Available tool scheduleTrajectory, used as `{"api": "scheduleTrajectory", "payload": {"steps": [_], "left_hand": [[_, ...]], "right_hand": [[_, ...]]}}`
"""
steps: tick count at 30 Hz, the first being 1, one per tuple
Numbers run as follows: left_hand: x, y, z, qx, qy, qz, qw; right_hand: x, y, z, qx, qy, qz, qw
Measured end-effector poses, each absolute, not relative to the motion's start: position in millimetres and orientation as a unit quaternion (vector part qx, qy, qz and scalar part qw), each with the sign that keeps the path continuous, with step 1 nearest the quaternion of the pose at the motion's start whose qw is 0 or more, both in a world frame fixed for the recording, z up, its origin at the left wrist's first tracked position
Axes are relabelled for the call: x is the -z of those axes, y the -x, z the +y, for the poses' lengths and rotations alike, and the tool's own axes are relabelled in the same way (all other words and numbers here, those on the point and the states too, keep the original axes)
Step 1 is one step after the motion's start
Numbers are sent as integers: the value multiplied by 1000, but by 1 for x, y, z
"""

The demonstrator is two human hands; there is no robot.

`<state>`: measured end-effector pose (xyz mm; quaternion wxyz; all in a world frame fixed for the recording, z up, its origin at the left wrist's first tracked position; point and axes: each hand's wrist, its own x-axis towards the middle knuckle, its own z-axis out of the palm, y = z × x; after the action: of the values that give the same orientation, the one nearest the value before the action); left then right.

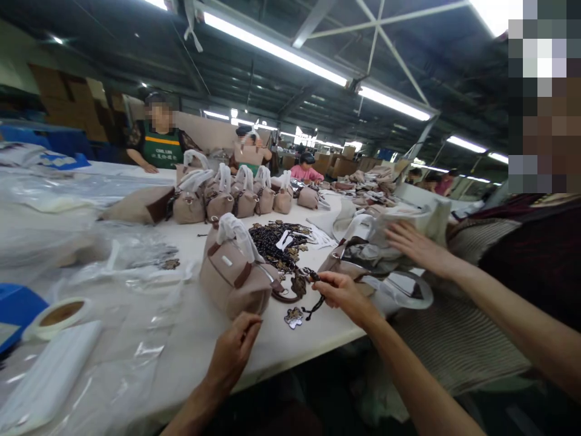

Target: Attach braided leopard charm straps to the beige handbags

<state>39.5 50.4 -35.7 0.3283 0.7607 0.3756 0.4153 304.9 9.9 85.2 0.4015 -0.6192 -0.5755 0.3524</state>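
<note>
A beige handbag (233,284) with wrapped white handles stands at the table's front edge. At its lower corner is my left hand (233,351), fingers curled closed; what they hold, if anything, is hidden. My right hand (345,295) pinches a black braided cord (314,276), to the right of the bag. Below that cord, a flower-shaped charm (294,317) lies on the table. A brown strap (285,297) loops out from the bag's side. Behind it is a heap of black cords and charms (272,242).
At right, a co-worker's hand (415,245) rests on another wrapped bag (349,257). Several finished handbags (245,200) stand in a row behind. A tape roll (59,318), a white flat pack (49,375) and clear plastic bags (131,357) lie left. More people work across the table (181,345).
</note>
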Motion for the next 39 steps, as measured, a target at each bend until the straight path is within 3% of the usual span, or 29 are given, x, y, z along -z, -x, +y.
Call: {"api": "scheduleTrajectory", "payload": {"steps": [3, 6, 9, 13, 39], "left_hand": [[-9, -49, 42, -458, -735, 342, 364], [-41, -57, 35, -419, -703, 272, 506], [-53, -60, 26, -349, -642, 207, 651], [-53, -53, 13, -332, -555, 191, 738], [-48, -24, 7, -319, -502, 272, 756]], "right_hand": [[-93, -288, -18, -436, 572, -542, 434], [-96, -270, -36, -475, 556, -535, 423], [-94, -255, -47, -493, 553, -525, 419], [-92, -245, -53, -499, 554, -510, 429], [-74, -229, -48, -504, 573, -517, 387]]}}
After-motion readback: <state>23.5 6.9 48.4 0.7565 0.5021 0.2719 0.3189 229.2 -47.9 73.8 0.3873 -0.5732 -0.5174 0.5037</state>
